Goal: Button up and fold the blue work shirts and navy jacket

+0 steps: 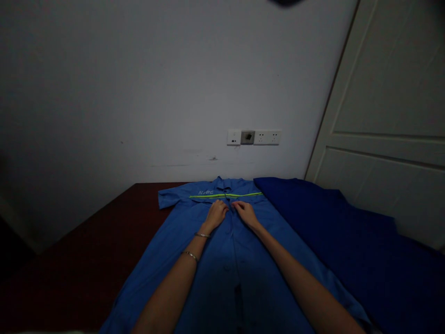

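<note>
A blue short-sleeved work shirt [208,241] lies spread face up, collar toward the wall, with a yellow-green stripe and white lettering across its chest. Just below the stripe, my left hand [217,212] is closed on the front placket, fingertips pinching the cloth edge. Close beside it, my right hand [244,211] has thumb and fingers pinched on the opposite edge of the opening. Any button between the fingertips is too small to make out. Further down, the front edges lie slightly apart near the bottom.
Darker blue cloth [313,227] covers the right side, partly against the shirt. The dark red tabletop [86,250] shows at the left. Behind stands a pale wall with socket plates [267,137]; a white panelled door [385,116] is at the right.
</note>
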`<state>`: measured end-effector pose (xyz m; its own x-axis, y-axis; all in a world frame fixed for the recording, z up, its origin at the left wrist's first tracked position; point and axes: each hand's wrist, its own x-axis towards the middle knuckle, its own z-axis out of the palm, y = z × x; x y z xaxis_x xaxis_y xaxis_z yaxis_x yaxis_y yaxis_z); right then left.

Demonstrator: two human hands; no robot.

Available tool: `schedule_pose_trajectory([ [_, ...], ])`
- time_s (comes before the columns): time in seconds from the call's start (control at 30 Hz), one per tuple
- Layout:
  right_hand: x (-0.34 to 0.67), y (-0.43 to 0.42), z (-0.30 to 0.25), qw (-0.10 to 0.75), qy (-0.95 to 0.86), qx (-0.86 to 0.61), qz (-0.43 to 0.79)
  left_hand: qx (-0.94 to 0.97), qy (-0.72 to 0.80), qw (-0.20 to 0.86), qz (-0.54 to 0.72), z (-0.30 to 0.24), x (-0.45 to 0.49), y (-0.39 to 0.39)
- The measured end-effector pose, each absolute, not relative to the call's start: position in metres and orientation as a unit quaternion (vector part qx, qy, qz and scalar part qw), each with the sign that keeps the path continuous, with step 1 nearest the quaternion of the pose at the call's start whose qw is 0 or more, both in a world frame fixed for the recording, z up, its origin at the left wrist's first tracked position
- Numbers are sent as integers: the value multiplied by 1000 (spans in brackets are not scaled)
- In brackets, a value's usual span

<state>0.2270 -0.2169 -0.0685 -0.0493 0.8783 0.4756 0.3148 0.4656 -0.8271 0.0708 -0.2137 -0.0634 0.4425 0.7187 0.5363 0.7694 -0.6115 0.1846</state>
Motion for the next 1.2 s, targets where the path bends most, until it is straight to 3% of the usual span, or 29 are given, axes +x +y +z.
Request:
schedule_pose_trajectory([
  [0.2,227,-206,-77,554,-589,-423,409,-849,-428,29,-307,-65,73,-212],
  [0.53,224,-207,-71,549,-685,-415,241,-833,-452,20,-319,-65,76,-214],
  [1.2,236,-198,-76,532,-646,-425,344,-827,-462,6,-320,-63,77,-215],
])
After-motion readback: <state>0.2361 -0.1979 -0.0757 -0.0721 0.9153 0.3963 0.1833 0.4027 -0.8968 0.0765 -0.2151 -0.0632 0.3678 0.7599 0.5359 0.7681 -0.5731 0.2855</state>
